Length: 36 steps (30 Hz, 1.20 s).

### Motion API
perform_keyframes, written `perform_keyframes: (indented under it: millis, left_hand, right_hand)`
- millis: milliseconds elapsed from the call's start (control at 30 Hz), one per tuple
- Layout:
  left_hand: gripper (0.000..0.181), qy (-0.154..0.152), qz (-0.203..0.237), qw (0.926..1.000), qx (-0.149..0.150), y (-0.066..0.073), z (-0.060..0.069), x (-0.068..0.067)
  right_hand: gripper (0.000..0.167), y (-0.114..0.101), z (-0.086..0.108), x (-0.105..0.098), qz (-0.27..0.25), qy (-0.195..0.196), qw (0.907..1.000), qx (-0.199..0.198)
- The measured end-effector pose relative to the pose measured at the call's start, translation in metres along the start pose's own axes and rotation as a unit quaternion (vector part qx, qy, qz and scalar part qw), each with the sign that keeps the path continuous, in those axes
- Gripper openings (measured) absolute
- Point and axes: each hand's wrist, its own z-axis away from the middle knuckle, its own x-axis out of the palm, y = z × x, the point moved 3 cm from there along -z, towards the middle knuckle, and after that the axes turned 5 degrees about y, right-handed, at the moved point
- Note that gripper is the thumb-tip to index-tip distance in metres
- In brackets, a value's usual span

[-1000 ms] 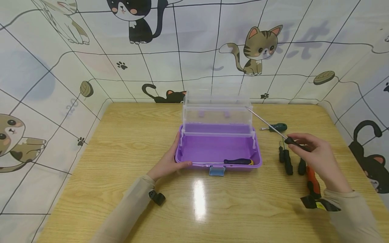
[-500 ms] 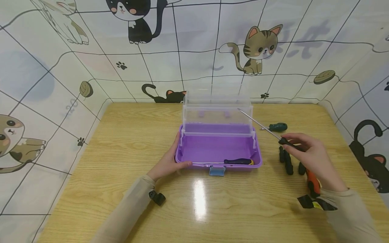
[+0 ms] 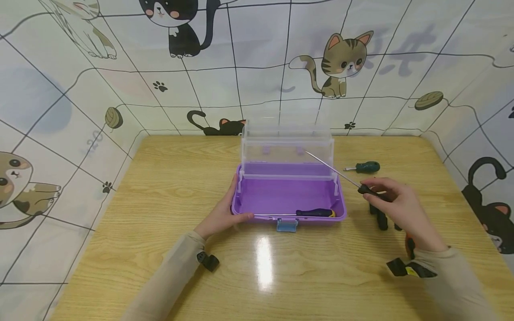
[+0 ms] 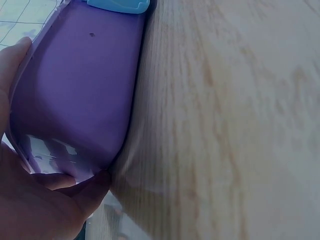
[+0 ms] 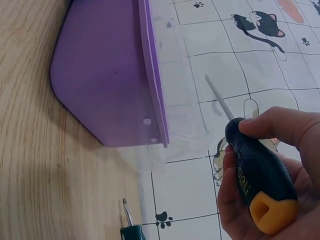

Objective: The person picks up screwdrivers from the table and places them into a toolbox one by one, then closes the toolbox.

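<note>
The purple toolbox (image 3: 287, 194) stands on the table with its clear lid (image 3: 287, 129) raised. My left hand (image 3: 220, 217) grips its left end, thumb over the front rim and fingers round the side. Along the inside front wall lies a screwdriver (image 3: 315, 213) with a dark handle and a yellow end. My right hand (image 3: 399, 207) holds another long screwdriver (image 5: 262, 175) by its dark, yellow-ended handle. Its shaft points up and left, and its tip appears in front of the lid in the head view. The right wrist view shows the thumb along the handle.
A short green-handled screwdriver (image 3: 367, 167) lies right of the toolbox. Several black-handled tools (image 3: 380, 220) and an orange-and-black handle (image 3: 410, 245) lie near my right hand, partly hidden by it. A cat-patterned backdrop (image 3: 261, 84) rises behind the table.
My right hand has moved left, carrying the screwdriver closer to the toolbox. Its tip has shifted left and slightly down. My left hand and the toolbox have stayed put.
</note>
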Motion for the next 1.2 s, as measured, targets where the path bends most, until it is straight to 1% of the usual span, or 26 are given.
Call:
perform_keyframes:
  millis: [67,233,500,800,933,1067,1200]
  left_hand:
    - [0.121,0.0,-0.002,1.0,-0.006,-0.001,0.0,0.0]
    - [0.122,0.003,-0.003,1.0,-0.004,-0.001,0.0,0.0]
    - [0.12,0.005,-0.013,0.9999,0.007,-0.002,0.0,0.0]
    - [0.12,0.006,-0.013,0.9999,-0.004,-0.002,0.001,0.001]
    - [0.12,0.006,-0.006,1.0,0.0,-0.002,0.001,0.001]
    - [0.121,0.005,-0.003,1.0,0.007,-0.003,0.0,0.001]
    - [0.121,0.004,-0.004,1.0,0.008,-0.003,0.0,0.001]
  right_hand:
    - [0.032,-0.001,0.0,0.002,-0.001,-0.003,1.0,0.001]
    - [0.03,-0.004,-0.001,0.007,-0.009,-0.007,0.9998,-0.017]
    - [0.029,-0.006,-0.002,0.015,-0.013,-0.019,0.9997,-0.011]
    - [0.03,-0.01,-0.004,0.022,-0.005,-0.042,0.9991,0.003]
    - [0.029,-0.011,-0.006,0.024,0.002,-0.047,0.9989,-0.003]
    - [0.029,-0.011,-0.009,0.026,-0.007,-0.052,0.9985,-0.014]
    - [0.03,-0.013,-0.011,0.028,-0.014,-0.059,0.9981,-0.014]
